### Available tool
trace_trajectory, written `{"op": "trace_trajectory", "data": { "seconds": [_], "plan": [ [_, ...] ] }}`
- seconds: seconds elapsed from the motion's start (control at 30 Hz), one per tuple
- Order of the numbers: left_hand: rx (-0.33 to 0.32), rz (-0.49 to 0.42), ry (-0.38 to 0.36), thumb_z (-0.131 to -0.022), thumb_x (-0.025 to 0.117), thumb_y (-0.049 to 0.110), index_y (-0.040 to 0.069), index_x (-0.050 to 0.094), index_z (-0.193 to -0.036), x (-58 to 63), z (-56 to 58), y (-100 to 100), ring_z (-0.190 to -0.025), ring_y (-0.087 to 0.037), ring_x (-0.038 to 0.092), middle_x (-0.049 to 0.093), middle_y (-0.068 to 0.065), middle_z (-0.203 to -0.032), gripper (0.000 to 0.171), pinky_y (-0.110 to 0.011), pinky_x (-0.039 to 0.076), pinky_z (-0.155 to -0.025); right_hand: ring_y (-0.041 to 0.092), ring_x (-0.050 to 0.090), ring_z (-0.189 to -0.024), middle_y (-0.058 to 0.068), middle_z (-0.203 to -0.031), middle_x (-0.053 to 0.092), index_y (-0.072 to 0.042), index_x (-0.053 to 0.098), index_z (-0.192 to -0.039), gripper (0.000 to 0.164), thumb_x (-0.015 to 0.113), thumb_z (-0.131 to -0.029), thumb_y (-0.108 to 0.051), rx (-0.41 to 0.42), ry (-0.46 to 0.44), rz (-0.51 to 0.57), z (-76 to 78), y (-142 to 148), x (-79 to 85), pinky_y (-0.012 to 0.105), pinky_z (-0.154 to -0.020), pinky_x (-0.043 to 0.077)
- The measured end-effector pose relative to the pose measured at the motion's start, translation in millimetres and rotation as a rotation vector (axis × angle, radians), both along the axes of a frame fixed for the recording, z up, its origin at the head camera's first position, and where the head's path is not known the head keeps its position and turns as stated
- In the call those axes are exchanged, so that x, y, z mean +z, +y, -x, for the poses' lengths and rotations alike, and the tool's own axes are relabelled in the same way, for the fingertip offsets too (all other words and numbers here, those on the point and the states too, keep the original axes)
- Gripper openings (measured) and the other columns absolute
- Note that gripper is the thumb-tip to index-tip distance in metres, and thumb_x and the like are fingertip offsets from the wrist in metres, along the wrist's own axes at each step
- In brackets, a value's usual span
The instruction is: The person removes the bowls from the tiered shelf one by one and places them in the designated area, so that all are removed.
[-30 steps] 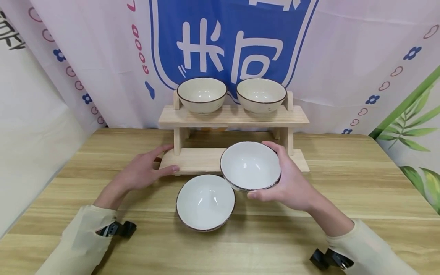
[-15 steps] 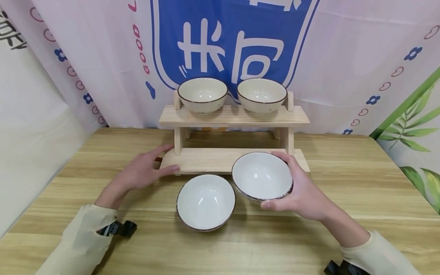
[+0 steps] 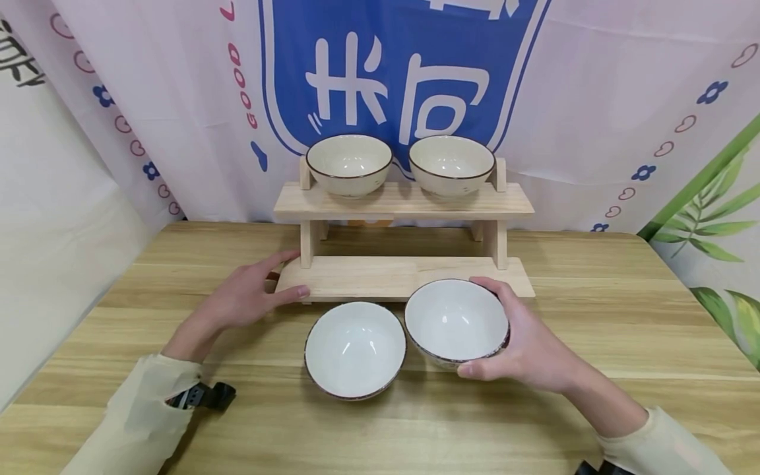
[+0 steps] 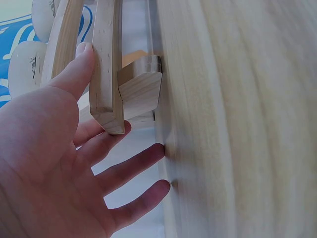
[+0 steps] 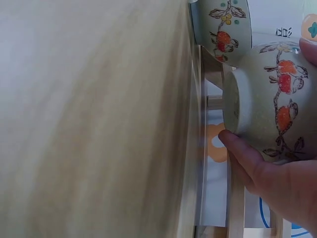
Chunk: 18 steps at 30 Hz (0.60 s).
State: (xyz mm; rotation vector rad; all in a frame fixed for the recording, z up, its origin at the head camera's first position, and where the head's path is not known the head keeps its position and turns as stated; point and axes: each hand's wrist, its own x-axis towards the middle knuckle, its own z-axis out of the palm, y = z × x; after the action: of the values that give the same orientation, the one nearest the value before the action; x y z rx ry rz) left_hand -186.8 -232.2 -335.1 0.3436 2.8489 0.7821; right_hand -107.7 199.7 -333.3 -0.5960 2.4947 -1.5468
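White bowl (image 3: 454,323), gripped by our right hand (image 3: 525,343), fronts the lower shelf (image 3: 356,274) edge; our left hand (image 3: 249,293) pinches its left end

A wood-grain table (image 3: 380,435) carried a two-tier wooden display stand (image 3: 402,214) and a white-lined bowl (image 3: 355,351).

The tabletop was light brown with streaks across it, and its far right corner was rounded. The stand stood near the back edge; on its upper board (image 3: 332,206) there was a cream bowl (image 3: 349,165) and, just beside it on the right, a matching cream bowl (image 3: 452,166), both upright with brown rims. The white-lined bowl, dark at its rim, rested directly on the table in front of the lower board (image 3: 356,274).
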Motion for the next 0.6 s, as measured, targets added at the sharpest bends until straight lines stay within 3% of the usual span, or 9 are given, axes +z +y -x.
{"op": "trace_trajectory", "data": {
  "seconds": [0.2, 0.6],
  "plan": [
    [0.002, 0.004, 0.000, -0.097, 0.063, 0.069, 0.017, 0.031, -0.168, 0.4, 0.0, 0.1, -0.138, -0.047, 0.058, 0.050, -0.027, -0.160, 0.094, -0.066, 0.052, -0.106, 0.038, 0.060, -0.130, 0.020, -0.151, 0.050, -0.007, 0.029, -0.158, 0.112, 0.098, -0.071, -0.019, 0.032, -0.047, -0.005, -1.8, 1.8, -3.5, 0.027, -0.097, 0.059],
    [0.006, 0.004, -0.007, -0.097, 0.063, 0.069, 0.019, 0.030, -0.168, 0.5, -0.4, 0.3, -0.138, -0.048, 0.058, 0.049, -0.027, -0.161, 0.094, -0.066, 0.053, -0.105, 0.036, 0.059, -0.131, 0.019, -0.151, 0.051, -0.009, 0.031, -0.158, 0.113, 0.099, -0.069, -0.024, 0.041, -0.056, -0.060, -2.4, 8.5, -6.3, 0.027, -0.097, 0.058]
  ]
}}
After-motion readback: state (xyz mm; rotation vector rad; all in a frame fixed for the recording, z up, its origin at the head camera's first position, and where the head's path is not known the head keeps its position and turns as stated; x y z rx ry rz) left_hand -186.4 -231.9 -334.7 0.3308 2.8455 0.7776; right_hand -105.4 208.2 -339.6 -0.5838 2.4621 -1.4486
